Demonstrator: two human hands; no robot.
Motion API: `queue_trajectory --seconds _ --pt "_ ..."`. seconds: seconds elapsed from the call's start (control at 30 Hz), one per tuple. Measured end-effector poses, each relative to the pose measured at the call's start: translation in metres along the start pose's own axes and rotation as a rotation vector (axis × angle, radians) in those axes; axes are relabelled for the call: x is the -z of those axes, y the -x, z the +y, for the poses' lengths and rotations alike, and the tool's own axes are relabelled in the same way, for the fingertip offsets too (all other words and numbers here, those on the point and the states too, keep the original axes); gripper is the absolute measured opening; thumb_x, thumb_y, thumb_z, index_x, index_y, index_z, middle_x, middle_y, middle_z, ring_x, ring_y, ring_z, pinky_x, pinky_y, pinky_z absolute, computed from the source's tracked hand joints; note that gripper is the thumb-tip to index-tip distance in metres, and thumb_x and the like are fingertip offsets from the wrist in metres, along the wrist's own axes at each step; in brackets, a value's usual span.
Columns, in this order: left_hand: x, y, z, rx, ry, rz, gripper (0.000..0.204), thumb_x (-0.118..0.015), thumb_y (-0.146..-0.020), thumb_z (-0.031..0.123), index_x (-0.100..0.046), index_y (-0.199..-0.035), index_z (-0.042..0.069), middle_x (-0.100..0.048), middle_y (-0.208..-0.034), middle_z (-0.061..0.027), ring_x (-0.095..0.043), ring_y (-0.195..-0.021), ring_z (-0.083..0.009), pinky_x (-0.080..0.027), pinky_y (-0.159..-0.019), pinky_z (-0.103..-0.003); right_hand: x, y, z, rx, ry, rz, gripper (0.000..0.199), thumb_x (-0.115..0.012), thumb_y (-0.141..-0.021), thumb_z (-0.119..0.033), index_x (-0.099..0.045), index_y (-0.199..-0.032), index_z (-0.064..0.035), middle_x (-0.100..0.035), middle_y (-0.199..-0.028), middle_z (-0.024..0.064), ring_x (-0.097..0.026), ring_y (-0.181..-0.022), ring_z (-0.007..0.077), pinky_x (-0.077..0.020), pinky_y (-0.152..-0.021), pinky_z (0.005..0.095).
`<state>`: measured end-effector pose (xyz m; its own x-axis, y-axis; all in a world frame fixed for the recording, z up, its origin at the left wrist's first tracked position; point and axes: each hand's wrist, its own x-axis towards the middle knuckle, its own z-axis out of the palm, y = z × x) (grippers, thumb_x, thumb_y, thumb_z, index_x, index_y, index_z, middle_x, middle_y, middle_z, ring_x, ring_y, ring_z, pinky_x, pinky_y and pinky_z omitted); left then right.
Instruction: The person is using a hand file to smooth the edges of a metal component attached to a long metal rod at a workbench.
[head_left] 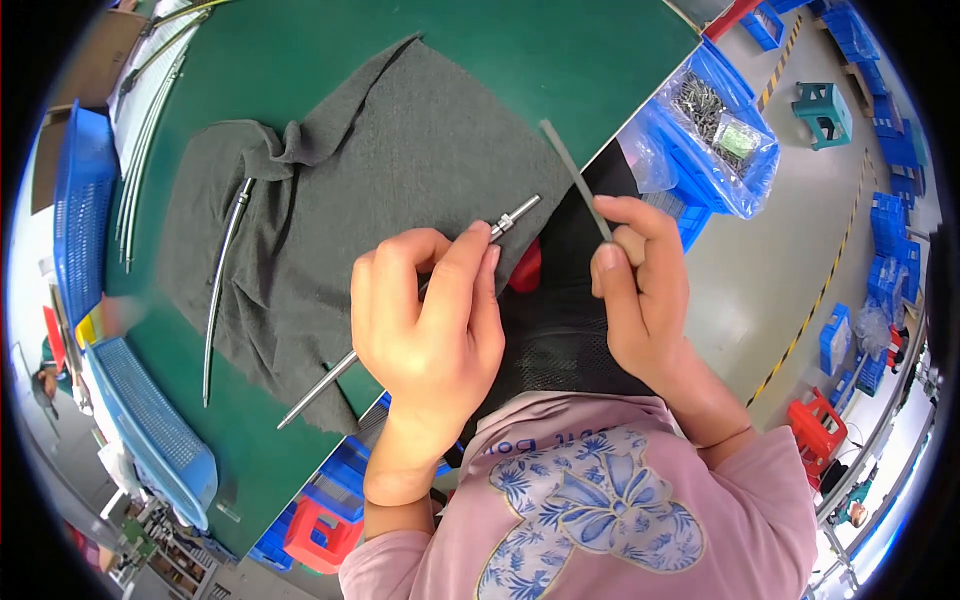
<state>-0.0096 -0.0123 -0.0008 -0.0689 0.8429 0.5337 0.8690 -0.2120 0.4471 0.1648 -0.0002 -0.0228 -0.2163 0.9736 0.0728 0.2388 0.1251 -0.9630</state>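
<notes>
The slim metal rod (320, 388) sits in my left hand (425, 310), above the near part of the grey cloth (420, 140); its plain end points to the cloth's near-left edge, its stepped end to the cloth's right corner. My left grip is closed on it, thumb and fingers pinching just behind the collar (506, 222). My right hand (640, 290) grips too, thumb and forefinger on one end of a thin grey stick (574, 178), by the cloth's right corner.

I judge the rod light and stiff, in no danger of breaking, but smooth and shiny enough to roll or slide between dry fingers. The collar's step should give me the surest purchase; the bare shaft is where I'd expect slipping. With so much length trailing past my palm, it could swing if pinched loosely. The stick looks matte, so probably easier to hold; whether it bends, I cannot tell.
</notes>
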Motion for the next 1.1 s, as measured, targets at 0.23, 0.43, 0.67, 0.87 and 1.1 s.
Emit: queue_trajectory --seconds 0.23,0.43,0.67,0.87,1.1 --pt "0.003 -0.007 -0.001 0.027 0.003 -0.047 0.017 -0.075 -0.07 0.004 -0.068 -0.086 0.005 -0.056 -0.08 -0.0046 -0.05 -0.067 -0.0215 -0.041 -0.06 -0.032 0.001 -0.01 0.012 0.28 0.32 0.122 0.036 -0.054 -0.087 0.003 -0.061 -0.119 -0.0107 -0.059 -0.07 0.0062 -0.058 -0.056 0.02 -0.0441 -0.049 0.0292" --pt "0.007 -0.017 0.0 0.224 0.13 -0.205 0.013 -0.074 -0.072 0.004 -0.063 -0.077 0.004 -0.057 -0.077 -0.0069 -0.053 -0.068 -0.0239 -0.043 -0.061 -0.034 0.006 -0.012 0.011 0.31 0.498 0.113 0.044 -0.061 -0.074 0.002 -0.065 -0.114 -0.0138 -0.06 -0.067 0.0035 -0.054 -0.048 0.0209 -0.0431 -0.045 0.0306" --pt "0.009 -0.017 -0.002 0.2 0.203 -0.23 0.013 -0.073 -0.071 0.001 -0.062 -0.077 0.004 -0.058 -0.074 -0.0072 -0.055 -0.066 -0.0243 -0.043 -0.06 -0.035 0.002 -0.018 0.013 0.372 0.446 0.161 0.042 -0.062 -0.072 0.003 -0.067 -0.111 -0.0124 -0.06 -0.065 0.0038 -0.055 -0.048 0.0206 -0.0436 -0.044 0.0302" --pt "0.003 -0.011 -0.008 0.006 0.081 -0.122 0.015 -0.075 -0.069 0.002 -0.065 -0.08 0.005 -0.056 -0.077 -0.0054 -0.053 -0.067 -0.0229 -0.042 -0.059 -0.033 0.002 -0.018 0.012 0.353 0.364 0.147 0.039 -0.062 -0.074 0.004 -0.066 -0.11 -0.0102 -0.057 -0.063 0.0033 -0.055 -0.048 0.0197 -0.0429 -0.044 0.0302" --pt "0.0 -0.008 -0.011 -0.036 0.061 -0.06 0.018 -0.075 -0.068 0.001 -0.067 -0.083 0.006 -0.055 -0.078 -0.0049 -0.052 -0.067 -0.0222 -0.042 -0.058 -0.033 0.011 -0.011 -0.005 0.387 0.38 0.073 0.038 -0.063 -0.072 0.006 -0.067 -0.108 -0.0053 -0.053 -0.059 0.0059 -0.052 -0.044 0.0211 -0.0399 -0.041 0.0307"
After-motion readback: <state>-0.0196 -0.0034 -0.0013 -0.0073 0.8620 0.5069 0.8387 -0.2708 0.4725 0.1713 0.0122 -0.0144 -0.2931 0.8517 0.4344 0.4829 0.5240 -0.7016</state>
